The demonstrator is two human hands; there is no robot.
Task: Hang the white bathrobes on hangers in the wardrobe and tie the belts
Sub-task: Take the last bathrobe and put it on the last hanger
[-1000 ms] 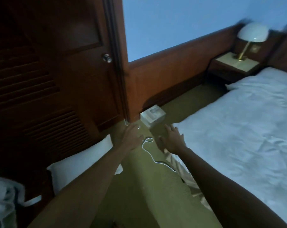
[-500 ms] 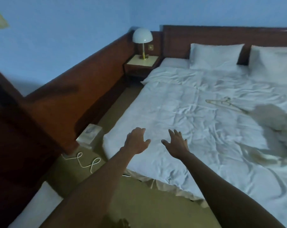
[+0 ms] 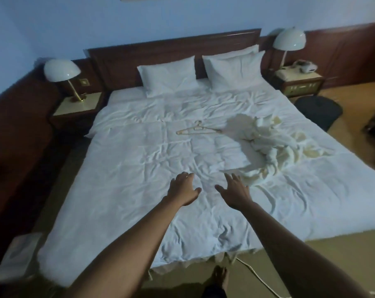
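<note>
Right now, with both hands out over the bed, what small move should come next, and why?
Probably reach the right hand forward and to the right to take hold of the bathrobe. Both hands are empty, the left hand too, and the robe lies crumpled on the bed, just beyond the right fingertips. The hanger lies farther up the sheet, so it seems the later pick.

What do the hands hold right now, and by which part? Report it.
Nothing is held. The left hand and right hand are both open above the bed, clear of the bathrobe and the hanger.
</note>
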